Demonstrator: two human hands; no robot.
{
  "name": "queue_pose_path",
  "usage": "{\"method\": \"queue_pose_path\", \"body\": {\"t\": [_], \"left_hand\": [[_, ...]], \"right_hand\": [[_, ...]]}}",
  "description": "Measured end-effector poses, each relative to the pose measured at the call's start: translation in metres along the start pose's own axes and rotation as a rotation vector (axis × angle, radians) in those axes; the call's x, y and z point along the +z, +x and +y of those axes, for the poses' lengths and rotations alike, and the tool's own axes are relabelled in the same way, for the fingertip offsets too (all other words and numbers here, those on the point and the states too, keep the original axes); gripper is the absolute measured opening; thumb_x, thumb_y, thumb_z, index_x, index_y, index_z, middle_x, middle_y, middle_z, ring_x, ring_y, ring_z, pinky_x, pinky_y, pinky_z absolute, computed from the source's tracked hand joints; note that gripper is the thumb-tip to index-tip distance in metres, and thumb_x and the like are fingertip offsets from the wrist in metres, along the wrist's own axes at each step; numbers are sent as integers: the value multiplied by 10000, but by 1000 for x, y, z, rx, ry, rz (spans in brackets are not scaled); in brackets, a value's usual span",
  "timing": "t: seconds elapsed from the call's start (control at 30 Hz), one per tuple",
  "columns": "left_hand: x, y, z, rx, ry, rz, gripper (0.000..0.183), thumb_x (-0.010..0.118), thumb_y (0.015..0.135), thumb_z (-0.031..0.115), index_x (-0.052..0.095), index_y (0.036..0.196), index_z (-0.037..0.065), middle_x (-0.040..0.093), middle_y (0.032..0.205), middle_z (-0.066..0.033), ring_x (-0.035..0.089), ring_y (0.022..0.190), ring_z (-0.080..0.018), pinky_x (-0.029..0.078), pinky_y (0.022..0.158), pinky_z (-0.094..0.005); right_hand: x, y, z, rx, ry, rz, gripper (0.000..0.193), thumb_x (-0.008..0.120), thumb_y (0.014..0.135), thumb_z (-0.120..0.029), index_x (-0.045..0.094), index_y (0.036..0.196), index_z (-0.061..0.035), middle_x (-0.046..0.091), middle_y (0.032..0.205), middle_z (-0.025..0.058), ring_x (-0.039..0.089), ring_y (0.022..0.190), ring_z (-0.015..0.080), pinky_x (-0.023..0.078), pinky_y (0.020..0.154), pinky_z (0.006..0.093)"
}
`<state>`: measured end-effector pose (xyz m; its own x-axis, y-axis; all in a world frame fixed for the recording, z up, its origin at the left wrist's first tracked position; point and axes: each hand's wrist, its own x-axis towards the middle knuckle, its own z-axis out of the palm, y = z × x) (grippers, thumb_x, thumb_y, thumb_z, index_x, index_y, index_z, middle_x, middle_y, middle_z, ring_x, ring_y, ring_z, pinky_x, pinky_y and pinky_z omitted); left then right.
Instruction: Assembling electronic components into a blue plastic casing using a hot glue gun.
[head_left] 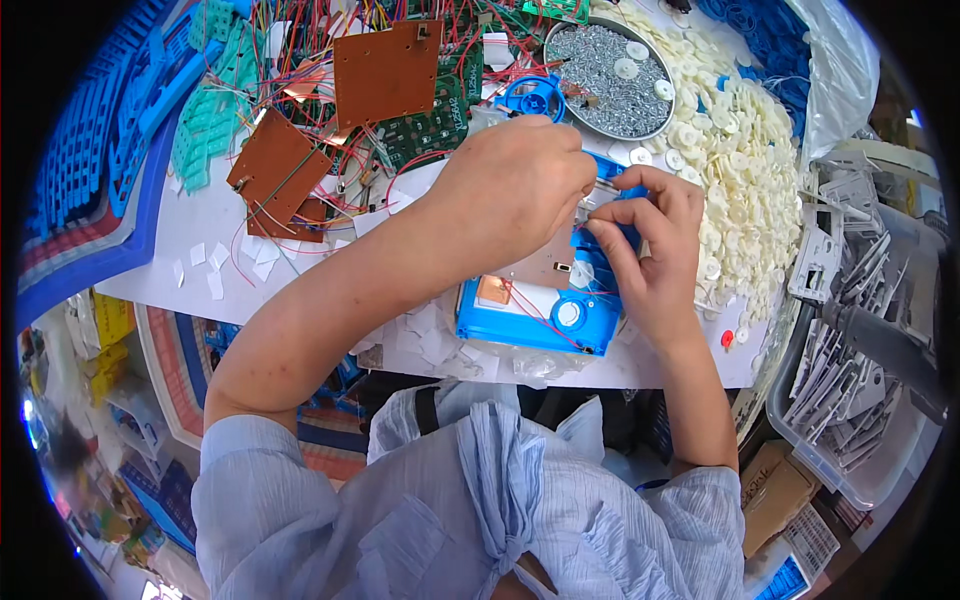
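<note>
A blue plastic housing (485,325) lies at the table's front edge beneath both my hands. A brown circuit board (535,270) rests over it, partly covered by my left hand. Thin red wires (545,325) run across the housing beside a white round part (569,314) and a copper-coloured square (493,290). My left hand (520,185) is closed above the board; its fingertips and whatever they grip are hidden. From the right, my right hand (655,240) pinches with thumb and forefinger at the board's far right side, on something too small to name.
A round tray of small screws (610,90) stands beyond my hands, beside a blue round part (532,97). White plastic discs (735,180) are heaped at right. Brown boards (385,75), green boards (430,125) and tangled wires fill the far left. A bin of grey parts (850,380) stands right.
</note>
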<state>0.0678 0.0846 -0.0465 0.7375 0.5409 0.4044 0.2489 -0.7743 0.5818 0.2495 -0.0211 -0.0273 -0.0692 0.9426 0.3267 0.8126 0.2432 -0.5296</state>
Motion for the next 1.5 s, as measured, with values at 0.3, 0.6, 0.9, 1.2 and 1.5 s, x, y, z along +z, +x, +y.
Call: {"method": "queue_pose_path", "body": {"t": [0.3,0.6,0.9,1.2,1.5], "left_hand": [[1,-1,-2,13,-3,28,74,708,828,116,683,861,56,624,857,-103,631,859,-329,503,736,-451],[1,-1,-2,21,-23,20,93,707,829,126,672,857,44,621,850,-110,629,856,-338,505,743,-454],[-23,21,10,25,118,-323,106,654,873,136,687,863,35,643,865,-125,665,849,-341,538,743,-452],[-30,49,20,23,276,-651,145,625,902,131,706,867,16,661,889,-149,692,838,-346,560,756,-445],[-31,60,30,44,366,-799,145,709,813,149,736,871,19,688,848,-157,713,823,-329,577,734,-437]], "right_hand": [[0,2,3,68,42,-43,105,815,777,-98,751,859,-80,640,1090,57,481,1048,288,411,933,399],[-25,4,-24,-99,-238,-201,197,795,770,-126,768,954,-62,658,1135,82,540,1048,328,451,880,440],[-30,-1,-34,-86,-272,-227,310,779,772,-150,748,1057,-32,644,1184,109,531,1101,343,444,880,452],[-26,-10,-24,-25,-93,-157,325,778,770,-125,751,1081,-37,642,1168,121,526,1090,354,489,915,437],[-28,-11,-16,-31,-67,-108,305,783,772,-122,750,1070,-66,627,1193,123,528,1125,377,506,924,449]]}}
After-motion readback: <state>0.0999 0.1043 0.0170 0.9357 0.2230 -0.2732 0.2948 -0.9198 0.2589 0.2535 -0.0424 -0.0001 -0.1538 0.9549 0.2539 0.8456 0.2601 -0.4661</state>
